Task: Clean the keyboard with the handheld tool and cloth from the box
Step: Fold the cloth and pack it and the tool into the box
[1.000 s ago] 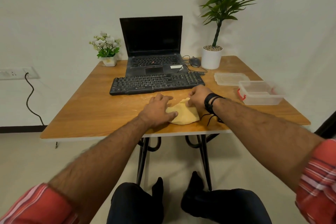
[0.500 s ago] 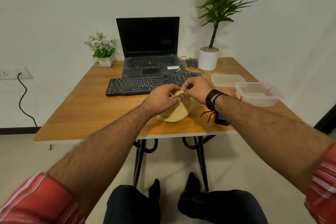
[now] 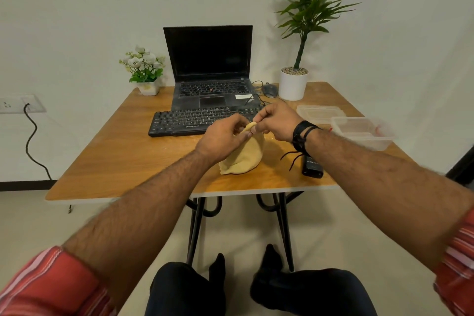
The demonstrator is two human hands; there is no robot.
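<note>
Socket [image 3: 15, 104] on wall at far left w/ black cable [image 3: 30, 136] hanging from it. Next I log a wooden table [image 3: 123, 151]; at its back-left corner, small white pot of white flowers [image 3: 143, 69]. Moving right: open laptop [image 3: 209, 64], screen dark, w/ black keyboard [image 3: 189, 120] lying just in front of it, parallel to the near edge. Centre: left hand [image 3: 221, 137] and right hand [image 3: 275, 122] raised together above the tabletop, both pinching the top edge of the yellow cloth [image 3: 243, 159] btwn thumb and fingers; cloth hangs down from that pinch, its lower part bunched on the table, in front of the keyboard's right half. Right wrist carries a black band [image 3: 301, 134] w/ loose cords dangling. Under the right forearm, near the front edge, I note a dark handheld tool [image 3: 311, 169] lying flat; detail too blurred to read. Behind the keyboard's right end: mouse [image 3: 269, 90] w/ cord, then tall green plant [image 3: 311, 5] in white pot at back right. Far right: clear lid [image 3: 319, 111] flat on table, and just beside it, nearer me, the clear plastic box [image 3: 361, 132], open top, red clips at its ends. Below table: dark trousers, dark socks, red striped sleeves at both lower corners.
</note>
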